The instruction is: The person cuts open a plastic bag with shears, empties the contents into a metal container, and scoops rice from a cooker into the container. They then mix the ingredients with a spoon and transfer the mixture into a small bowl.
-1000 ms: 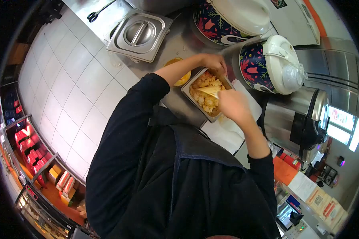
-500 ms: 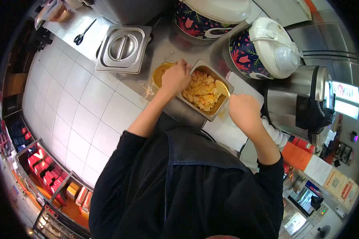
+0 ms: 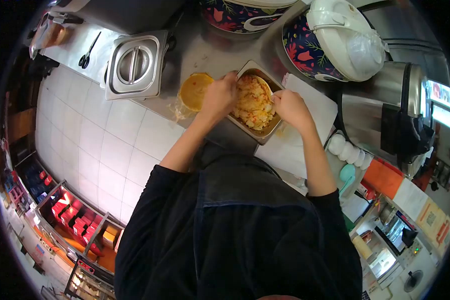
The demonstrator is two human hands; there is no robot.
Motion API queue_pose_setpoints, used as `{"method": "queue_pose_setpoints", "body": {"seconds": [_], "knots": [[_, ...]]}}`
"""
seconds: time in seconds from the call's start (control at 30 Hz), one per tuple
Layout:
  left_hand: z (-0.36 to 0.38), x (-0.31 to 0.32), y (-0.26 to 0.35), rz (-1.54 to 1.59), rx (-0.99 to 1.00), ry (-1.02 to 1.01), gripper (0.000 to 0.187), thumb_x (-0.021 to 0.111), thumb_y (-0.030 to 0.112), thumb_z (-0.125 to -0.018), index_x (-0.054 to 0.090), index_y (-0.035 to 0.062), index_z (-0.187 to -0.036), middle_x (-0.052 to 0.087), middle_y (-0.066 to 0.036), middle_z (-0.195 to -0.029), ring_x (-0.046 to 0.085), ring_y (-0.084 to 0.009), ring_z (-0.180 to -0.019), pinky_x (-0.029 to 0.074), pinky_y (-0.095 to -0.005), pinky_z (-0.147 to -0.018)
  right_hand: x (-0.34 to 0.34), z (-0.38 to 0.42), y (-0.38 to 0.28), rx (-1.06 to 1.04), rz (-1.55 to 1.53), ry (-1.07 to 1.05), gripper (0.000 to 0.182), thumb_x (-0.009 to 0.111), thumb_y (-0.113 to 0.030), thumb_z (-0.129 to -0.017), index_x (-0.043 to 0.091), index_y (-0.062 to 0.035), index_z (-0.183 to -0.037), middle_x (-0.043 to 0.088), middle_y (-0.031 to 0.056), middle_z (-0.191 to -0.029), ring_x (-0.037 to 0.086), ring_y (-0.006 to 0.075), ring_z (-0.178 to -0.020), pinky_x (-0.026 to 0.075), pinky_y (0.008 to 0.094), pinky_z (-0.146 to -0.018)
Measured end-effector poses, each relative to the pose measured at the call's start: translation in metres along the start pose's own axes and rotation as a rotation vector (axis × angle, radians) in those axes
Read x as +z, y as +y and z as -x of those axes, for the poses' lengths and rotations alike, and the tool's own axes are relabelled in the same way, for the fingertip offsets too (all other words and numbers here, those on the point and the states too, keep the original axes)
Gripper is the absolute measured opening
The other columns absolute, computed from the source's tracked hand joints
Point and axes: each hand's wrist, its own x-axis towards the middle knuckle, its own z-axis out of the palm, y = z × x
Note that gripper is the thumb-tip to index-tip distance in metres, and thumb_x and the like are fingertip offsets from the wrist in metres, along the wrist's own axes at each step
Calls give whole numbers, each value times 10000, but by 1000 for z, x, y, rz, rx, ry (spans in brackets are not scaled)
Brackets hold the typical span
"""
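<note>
A rectangular metal food pan [image 3: 261, 135] holds a yellow, rice-like mix [image 3: 252, 102] with orange bits. My left hand [image 3: 220, 98] is closed on the pan's left rim, its fingertips slightly blurred. Over the right side of the pan, my right hand [image 3: 293, 107] is closed around the handle of a spoon. The spoon's rounded head [image 3: 264, 84] lies in the mix, only its pale edge showing. Just left of my left hand sits a round yellow bowl [image 3: 192, 92], with crumpled clear plastic film [image 3: 177, 111] beside it.
A lidded steel container [image 3: 135, 65] and black scissors [image 3: 89, 52] are on the counter to the left. Two floral rice cookers [image 3: 302, 55] stand behind the pan. A large steel cooker [image 3: 377, 115] is on the right, near stacked white cups [image 3: 350, 150] and a turquoise ladle [image 3: 347, 174].
My right hand has moved left and further over the pan, shifting the spoon's head from the right corner toward the back of the mix. My left hand stays at the rim. The view has shifted slightly.
</note>
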Motion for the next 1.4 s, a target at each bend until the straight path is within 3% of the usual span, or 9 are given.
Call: {"method": "queue_pose_setpoints", "body": {"seconds": [0.23,0.37,0.53,0.6,0.73,1.0,1.13,1.2,1.4], "knots": [[-23,1,-1,74,111,-70,211,445,137,-849,567,29,-983,593,-233,-801,565,-407,-762,438,-464,-665,-9,-39,7,-186,73,-239,242,485,-176,-801,623,9,-731,588,240,-709,586,388,-718,445,454,-698],[-30,0,-6,173,79,-144,245,430,157,-874,583,17,-1003,598,-229,-809,574,-394,-759,443,-426,-676,-10,-29,16,-268,23,-199,240,487,-194,-809,622,-9,-739,591,224,-719,584,379,-721,442,452,-684],[-41,-4,0,304,-94,-256,267,428,178,-881,578,9,-1023,598,-218,-791,579,-355,-739,439,-376,-683,-24,-15,30,-415,125,-70,230,536,-227,-824,636,-61,-948,602,182,-742,585,347,-713,447,404,-637],[-43,-2,-4,276,-4,-254,278,422,177,-894,565,-11,-1040,604,-163,-811,562,-215,-743,430,-318,-723,-29,-14,36,-440,167,-70,221,515,-251,-832,623,-98,-948,606,171,-743,589,345,-725,450,428,-645],[-45,-1,-5,257,-8,-237,275,424,176,-893,566,-13,-1033,605,-157,-832,560,-207,-777,423,-304,-741,-27,-10,47,-623,280,33,222,481,-265,-854,594,-146,-1003,599,136,-692,602,317,-707,473,429,-622],[-45,1,-7,278,-109,-294,286,407,200,-910,580,6,-1032,619,-115,-859,546,-161,-804,416,-293,-765,-2,41,54,-639,437,154,369,509,-113,-823,504,-135,-1191,500,101,-752,563,289,-641,474,381,-580],[-45,5,-9,242,-30,-250,285,404,197,-913,580,5,-1028,617,-105,-846,539,-156,-787,416,-284,-755,11,68,51,-632,427,235,496,497,-43,-741,454,-84,-1234,515,123,-828,589,282,-719,502,368,-580],[-44,6,-8,324,14,-182,272,435,199,-877,594,17,-1003,590,-198,-770,575,-310,-723,428,-354,-688,9,77,49,-606,385,204,498,496,-41,-742,454,-82,-1236,516,130,-830,590,286,-710,502,372,-583],[-43,1,-2,279,-51,-217,278,431,201,-875,593,18,-1007,603,-203,-834,580,-327,-780,432,-348,-727,-13,96,34,-490,333,39,388,483,-91,-813,506,-96,-1200,527,130,-778,587,295,-656,497,376,-585]]}}
